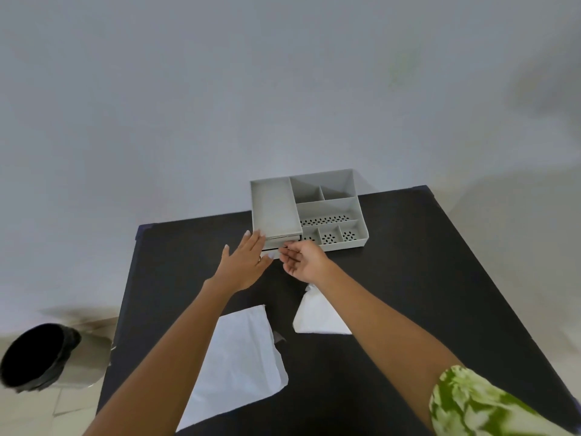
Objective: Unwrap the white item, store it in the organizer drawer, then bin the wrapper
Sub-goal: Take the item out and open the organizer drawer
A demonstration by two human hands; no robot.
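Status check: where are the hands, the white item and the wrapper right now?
Both hands at the organizer drawer front; left hand flat, right hand fingers at the pull. Two white pieces lie on table. Bin lower left, path clear.

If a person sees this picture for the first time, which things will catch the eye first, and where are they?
Two bare arms reach to the grey organizer at the far edge of the black table; the left hand and right hand meet at its low drawer. Nearer lie a flat white sheet and a white packet. A black-lined bin stands on the floor, left.
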